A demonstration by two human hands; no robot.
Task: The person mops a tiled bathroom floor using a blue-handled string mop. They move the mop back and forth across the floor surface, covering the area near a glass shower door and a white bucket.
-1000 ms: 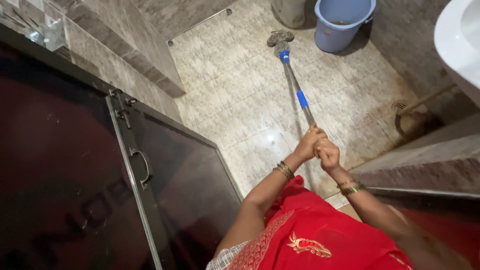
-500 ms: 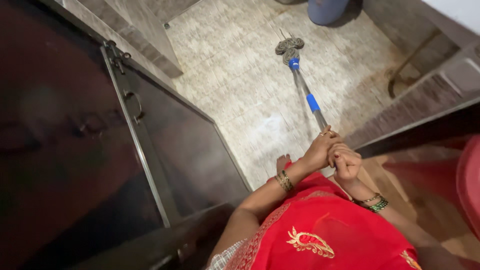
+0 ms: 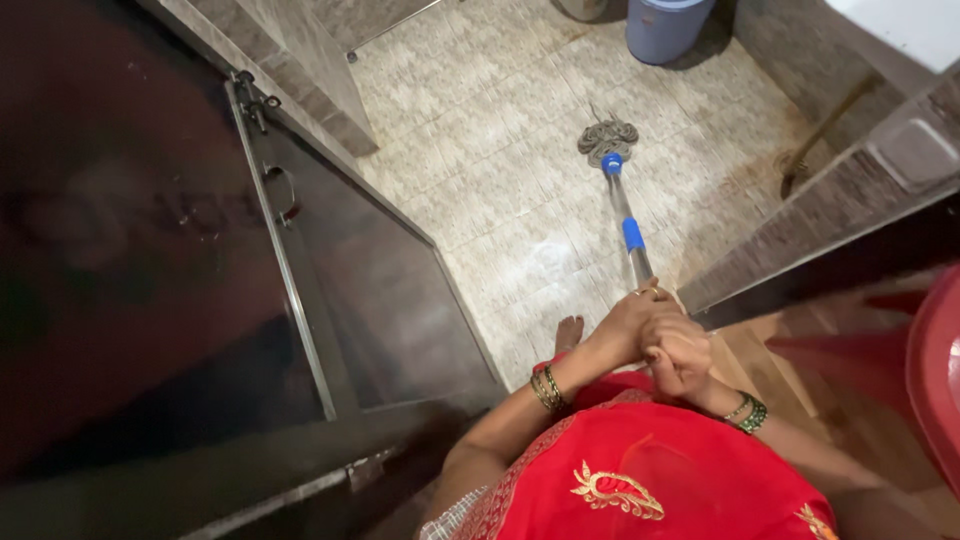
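Both hands closed tight on the mop handle [image 3: 630, 235], at its upper end. Left hand [image 3: 625, 325] sits higher up the shaft, fingers wrapped fully round it, a ring showing. Right hand [image 3: 680, 352] clenched just below and behind, touching the left; fist closed, shaft hidden inside the grip. Bangles on both wrists. Handle is metal with blue sleeves, slanting away from the person to the grey string mop head [image 3: 607, 139], which rests on the wet tiled floor [image 3: 480, 170]. Blue bucket [image 3: 665, 28] stands well beyond the mop head. Dark glass door [image 3: 330, 290] at left.
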